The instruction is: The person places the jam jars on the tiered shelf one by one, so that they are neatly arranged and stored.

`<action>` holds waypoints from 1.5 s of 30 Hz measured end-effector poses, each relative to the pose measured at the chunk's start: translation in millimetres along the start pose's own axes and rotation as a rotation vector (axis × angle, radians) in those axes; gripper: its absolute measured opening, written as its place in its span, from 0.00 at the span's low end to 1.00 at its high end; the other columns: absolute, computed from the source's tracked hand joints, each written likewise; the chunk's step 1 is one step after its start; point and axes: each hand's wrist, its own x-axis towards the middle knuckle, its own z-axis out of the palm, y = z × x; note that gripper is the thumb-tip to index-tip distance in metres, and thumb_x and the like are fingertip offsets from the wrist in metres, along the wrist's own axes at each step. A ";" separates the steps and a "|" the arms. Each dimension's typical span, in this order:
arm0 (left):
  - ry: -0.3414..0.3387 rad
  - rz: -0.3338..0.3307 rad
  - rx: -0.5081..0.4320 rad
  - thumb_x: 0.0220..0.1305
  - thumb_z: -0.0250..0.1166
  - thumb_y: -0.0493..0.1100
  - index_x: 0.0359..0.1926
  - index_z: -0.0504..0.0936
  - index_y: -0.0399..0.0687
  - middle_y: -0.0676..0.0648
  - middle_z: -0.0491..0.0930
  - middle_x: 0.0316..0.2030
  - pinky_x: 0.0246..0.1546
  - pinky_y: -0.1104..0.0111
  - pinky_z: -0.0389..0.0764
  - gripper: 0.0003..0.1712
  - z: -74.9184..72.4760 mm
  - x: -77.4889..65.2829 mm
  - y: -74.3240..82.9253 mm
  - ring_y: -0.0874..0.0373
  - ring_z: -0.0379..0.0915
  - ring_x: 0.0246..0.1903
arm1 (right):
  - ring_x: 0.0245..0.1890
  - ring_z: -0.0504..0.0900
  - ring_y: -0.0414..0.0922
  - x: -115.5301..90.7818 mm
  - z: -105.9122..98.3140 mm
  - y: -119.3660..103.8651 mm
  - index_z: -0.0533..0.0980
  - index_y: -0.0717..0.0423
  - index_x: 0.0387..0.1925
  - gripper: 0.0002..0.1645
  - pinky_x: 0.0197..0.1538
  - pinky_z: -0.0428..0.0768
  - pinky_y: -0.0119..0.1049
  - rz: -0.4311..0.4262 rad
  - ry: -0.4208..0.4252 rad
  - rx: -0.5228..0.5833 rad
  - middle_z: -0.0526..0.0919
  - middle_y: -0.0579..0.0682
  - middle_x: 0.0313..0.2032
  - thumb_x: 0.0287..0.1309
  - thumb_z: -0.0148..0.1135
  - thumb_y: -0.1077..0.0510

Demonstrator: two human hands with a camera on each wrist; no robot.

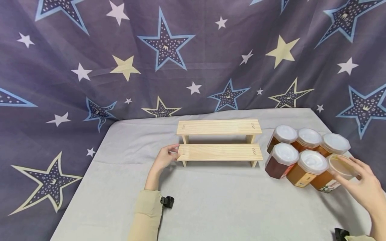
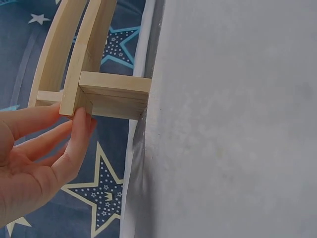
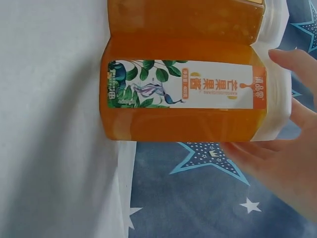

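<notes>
My left hand (image 1: 164, 157) pinches the left end of the lower board of a two-step wooden shelf (image 1: 220, 152). In the left wrist view, the thumb and fingertips (image 2: 80, 124) meet at the corner of that board (image 2: 74, 74). On the right, my right hand (image 1: 363, 182) holds a jar of orange jam (image 1: 321, 180) around its white lid. The right wrist view shows the same jar (image 3: 183, 124) upright on the cloth, its label printed with leaves and a peacock. Thumb and fingers lie on opposite sides of its lid (image 3: 279, 99).
Several more lidded jars stand close beside the held one, among them a dark red jar (image 1: 275, 165) and an amber jar (image 1: 301, 175). A grey cloth (image 1: 226, 204) covers the table. Behind it hangs a dark star-patterned curtain (image 1: 205, 43).
</notes>
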 end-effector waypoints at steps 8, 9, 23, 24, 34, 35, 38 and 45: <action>-0.018 0.012 -0.015 0.52 0.58 0.26 0.54 0.69 0.29 0.37 0.74 0.32 0.31 0.57 0.81 0.25 0.4 0.7 -1.1 0.61 0.70 0.20 | 0.54 0.58 0.37 -2.9 -2.2 -12.3 0.66 0.42 0.59 0.40 0.43 0.67 0.25 -0.060 0.040 -0.011 0.65 0.41 0.55 0.40 0.70 0.51; -0.021 0.009 -0.016 0.52 0.58 0.26 0.55 0.69 0.29 0.37 0.74 0.32 0.31 0.57 0.81 0.25 0.2 0.8 -1.3 0.61 0.70 0.20 | 0.50 0.58 0.32 -0.4 0.9 -3.3 0.67 0.40 0.59 0.40 0.37 0.63 0.20 -0.081 0.054 -0.017 0.65 0.33 0.52 0.39 0.71 0.51; -0.017 -0.018 -0.034 0.52 0.58 0.26 0.55 0.69 0.30 0.38 0.73 0.31 0.31 0.57 0.82 0.26 -0.6 1.1 -1.8 0.61 0.70 0.19 | 0.38 0.53 0.20 -5.0 -2.8 -23.8 0.69 0.41 0.57 0.42 0.28 0.57 0.16 0.032 0.096 -0.009 0.65 0.50 0.44 0.34 0.73 0.51; -0.017 -0.019 -0.033 0.52 0.58 0.26 0.55 0.69 0.31 0.38 0.73 0.31 0.31 0.57 0.82 0.26 -0.5 0.9 -1.5 0.62 0.70 0.19 | 0.38 0.53 0.20 -8.5 -5.3 -35.7 0.69 0.42 0.56 0.41 0.29 0.57 0.16 0.049 0.101 0.002 0.65 0.51 0.44 0.34 0.73 0.53; -0.019 -0.013 -0.041 0.52 0.58 0.26 0.54 0.69 0.30 0.38 0.73 0.31 0.31 0.58 0.82 0.25 0.1 0.7 -1.6 0.61 0.69 0.20 | 0.43 0.61 0.24 11.8 13.7 15.5 0.77 0.39 0.47 0.39 0.34 0.58 0.15 -0.070 0.406 0.100 0.66 0.25 0.40 0.23 0.76 0.64; -0.019 -0.014 -0.041 0.52 0.58 0.26 0.55 0.69 0.30 0.38 0.74 0.31 0.31 0.58 0.82 0.25 0.1 0.3 -1.5 0.61 0.70 0.20 | 0.43 0.61 0.24 11.2 10.3 6.4 0.78 0.43 0.47 0.39 0.35 0.58 0.15 -0.092 0.419 0.113 0.66 0.25 0.39 0.23 0.75 0.66; -0.022 -0.014 -0.039 0.53 0.58 0.26 0.55 0.69 0.30 0.37 0.74 0.31 0.31 0.57 0.81 0.25 0.5 -0.1 -1.3 0.61 0.70 0.20 | 0.42 0.59 0.23 1.1 -7.1 -47.2 0.78 0.56 0.46 0.35 0.36 0.57 0.14 -0.143 0.433 0.125 0.64 0.22 0.36 0.25 0.71 0.72; -0.027 -0.024 -0.049 0.53 0.58 0.27 0.55 0.69 0.31 0.37 0.74 0.32 0.31 0.57 0.81 0.25 1.3 1.7 -2.7 0.61 0.70 0.20 | 0.41 0.60 0.23 7.5 -19.1 -60.9 0.78 0.60 0.45 0.33 0.38 0.57 0.15 -0.229 0.435 0.173 0.65 0.24 0.36 0.25 0.69 0.73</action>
